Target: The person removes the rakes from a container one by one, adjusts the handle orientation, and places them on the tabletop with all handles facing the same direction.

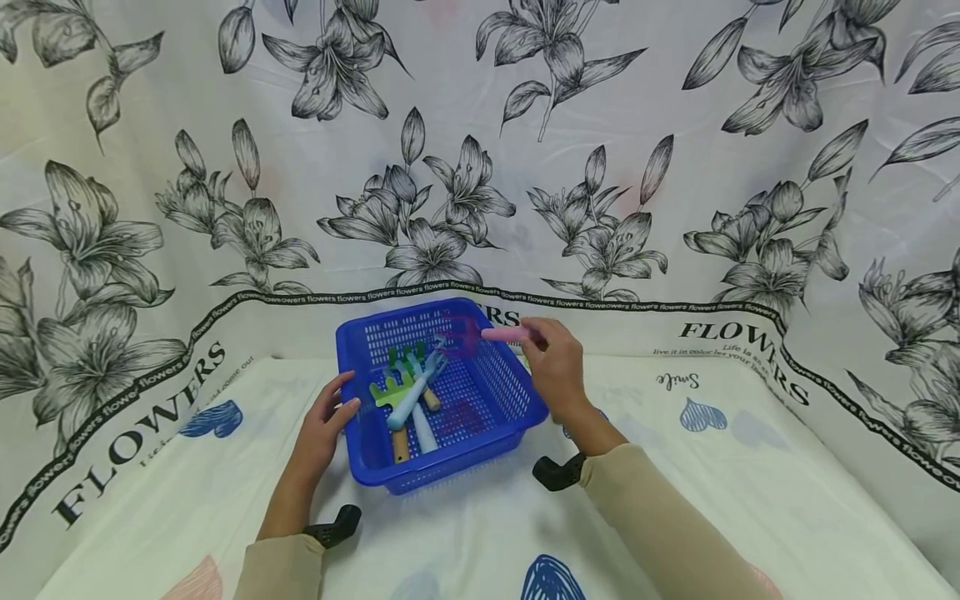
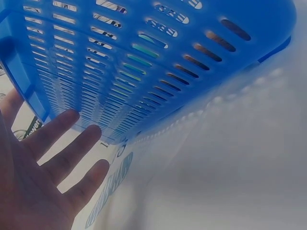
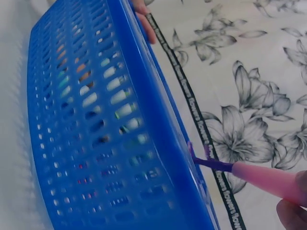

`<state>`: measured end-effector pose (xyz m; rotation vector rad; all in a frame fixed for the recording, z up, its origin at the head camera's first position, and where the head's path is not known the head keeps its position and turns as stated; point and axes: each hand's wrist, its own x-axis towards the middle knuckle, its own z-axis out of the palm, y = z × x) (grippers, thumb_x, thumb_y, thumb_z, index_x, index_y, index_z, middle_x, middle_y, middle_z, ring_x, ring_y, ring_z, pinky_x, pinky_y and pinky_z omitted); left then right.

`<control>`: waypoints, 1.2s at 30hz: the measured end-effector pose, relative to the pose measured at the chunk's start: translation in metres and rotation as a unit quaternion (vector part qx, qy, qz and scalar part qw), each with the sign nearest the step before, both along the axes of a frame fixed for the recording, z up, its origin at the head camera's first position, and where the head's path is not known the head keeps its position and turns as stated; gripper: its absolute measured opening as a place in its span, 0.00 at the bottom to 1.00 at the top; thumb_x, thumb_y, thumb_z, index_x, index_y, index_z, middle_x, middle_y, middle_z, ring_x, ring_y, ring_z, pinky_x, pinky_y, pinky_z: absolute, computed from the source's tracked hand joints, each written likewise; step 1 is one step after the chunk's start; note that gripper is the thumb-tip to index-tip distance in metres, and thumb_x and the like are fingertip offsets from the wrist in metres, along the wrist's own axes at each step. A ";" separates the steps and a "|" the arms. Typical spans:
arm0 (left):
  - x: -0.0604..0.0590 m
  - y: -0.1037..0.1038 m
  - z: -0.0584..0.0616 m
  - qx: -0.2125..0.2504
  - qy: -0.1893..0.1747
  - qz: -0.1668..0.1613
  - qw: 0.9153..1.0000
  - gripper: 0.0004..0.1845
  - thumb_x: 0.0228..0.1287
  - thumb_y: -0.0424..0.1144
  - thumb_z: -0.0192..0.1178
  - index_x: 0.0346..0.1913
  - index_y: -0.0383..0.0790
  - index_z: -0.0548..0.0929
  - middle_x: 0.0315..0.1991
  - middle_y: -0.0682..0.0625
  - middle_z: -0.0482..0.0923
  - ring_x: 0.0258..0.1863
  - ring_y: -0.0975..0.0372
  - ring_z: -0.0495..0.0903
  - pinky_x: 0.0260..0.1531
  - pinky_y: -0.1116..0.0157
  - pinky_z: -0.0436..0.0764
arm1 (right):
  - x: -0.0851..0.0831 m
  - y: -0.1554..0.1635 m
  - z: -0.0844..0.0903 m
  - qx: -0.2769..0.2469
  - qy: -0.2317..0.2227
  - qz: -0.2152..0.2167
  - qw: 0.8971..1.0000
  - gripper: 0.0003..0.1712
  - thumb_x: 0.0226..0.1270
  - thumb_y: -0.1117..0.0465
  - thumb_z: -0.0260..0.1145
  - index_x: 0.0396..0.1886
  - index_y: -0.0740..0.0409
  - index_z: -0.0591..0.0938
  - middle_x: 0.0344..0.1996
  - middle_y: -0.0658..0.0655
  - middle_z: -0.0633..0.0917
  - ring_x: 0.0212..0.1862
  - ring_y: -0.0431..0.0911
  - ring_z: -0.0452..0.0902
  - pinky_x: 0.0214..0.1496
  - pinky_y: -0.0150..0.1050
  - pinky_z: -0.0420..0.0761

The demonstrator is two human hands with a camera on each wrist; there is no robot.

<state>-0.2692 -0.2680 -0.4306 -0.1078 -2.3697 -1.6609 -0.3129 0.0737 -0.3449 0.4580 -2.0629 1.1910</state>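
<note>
A blue plastic basket (image 1: 450,471) with slotted walls stands in front of me, holding several small garden tools. Among them are a green rake (image 1: 390,392), a light-blue fork (image 1: 416,387) and wooden handles (image 1: 401,446). My right hand (image 1: 555,362) pinches the pink handle of a small rake (image 3: 268,179). Its magenta tined head is over the basket's far right part. My left hand (image 1: 322,425) touches the left rim with thumb and forefinger. In the left wrist view its other fingers (image 2: 72,153) are straight and spread beside the slotted wall.
A white cloth with printed hearts (image 1: 703,414) covers the table. Behind the basket hangs a white curtain (image 1: 450,100) with black flower drawings and a dark lettered band. Black wrist mounts (image 1: 558,473) stick out beside the sleeves.
</note>
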 end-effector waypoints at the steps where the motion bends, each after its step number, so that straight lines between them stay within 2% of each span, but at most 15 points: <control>1: 0.000 0.000 0.000 -0.001 -0.001 0.001 1.000 0.32 0.73 0.52 0.49 0.76 0.51 0.56 0.74 0.35 0.53 0.69 0.37 0.56 0.61 0.36 0.60 | 0.000 -0.002 -0.001 -0.007 0.001 0.002 1.000 0.13 0.64 0.68 0.68 0.49 0.63 0.85 0.44 0.58 0.84 0.39 0.48 0.80 0.41 0.41 0.83; 6: 0.000 0.000 0.000 -0.005 -0.005 0.005 1.000 0.33 0.72 0.53 0.49 0.76 0.53 0.56 0.74 0.36 0.52 0.70 0.37 0.55 0.62 0.37 0.59 | -0.002 -0.016 -0.003 -0.019 -0.006 0.011 1.000 0.12 0.64 0.68 0.68 0.48 0.63 0.85 0.43 0.58 0.84 0.40 0.47 0.80 0.42 0.39 0.83; 12: -0.001 0.000 -0.002 0.002 -0.003 0.001 1.000 0.32 0.73 0.52 0.50 0.76 0.53 0.56 0.73 0.35 0.53 0.69 0.37 0.57 0.61 0.36 0.60 | -0.002 -0.028 -0.007 0.002 -0.027 0.009 1.000 0.13 0.65 0.66 0.68 0.49 0.63 0.84 0.42 0.58 0.84 0.40 0.47 0.80 0.42 0.38 0.83; 20: -0.002 -0.002 -0.004 0.005 0.004 -0.004 1.000 0.30 0.74 0.49 0.50 0.75 0.53 0.57 0.73 0.35 0.54 0.69 0.37 0.57 0.62 0.36 0.60 | 0.001 -0.022 -0.007 0.026 -0.028 0.015 0.999 0.12 0.68 0.65 0.66 0.50 0.60 0.84 0.42 0.55 0.84 0.42 0.45 0.79 0.46 0.39 0.82; 26: -0.002 -0.002 -0.002 0.002 -0.001 -0.002 1.000 0.31 0.74 0.50 0.50 0.76 0.53 0.57 0.74 0.36 0.53 0.69 0.37 0.56 0.61 0.36 0.59 | 0.001 -0.007 -0.008 -0.010 -0.023 0.018 1.000 0.13 0.66 0.66 0.67 0.49 0.63 0.84 0.43 0.58 0.84 0.43 0.48 0.81 0.45 0.41 0.83; 32: -0.002 -0.003 -0.003 0.003 0.000 -0.003 1.000 0.31 0.74 0.50 0.49 0.76 0.53 0.57 0.74 0.35 0.52 0.69 0.36 0.56 0.61 0.36 0.59 | 0.003 0.012 -0.009 -0.058 -0.058 0.007 0.997 0.13 0.66 0.64 0.67 0.50 0.61 0.84 0.43 0.57 0.83 0.43 0.47 0.82 0.44 0.41 0.84; 36: -0.001 -0.002 -0.003 0.004 0.002 -0.005 1.000 0.31 0.74 0.50 0.49 0.76 0.53 0.57 0.74 0.35 0.52 0.69 0.37 0.56 0.61 0.36 0.59 | 0.006 0.024 -0.006 -0.086 -0.073 -0.015 0.993 0.12 0.66 0.64 0.68 0.49 0.60 0.85 0.42 0.56 0.82 0.40 0.47 0.82 0.41 0.37 0.84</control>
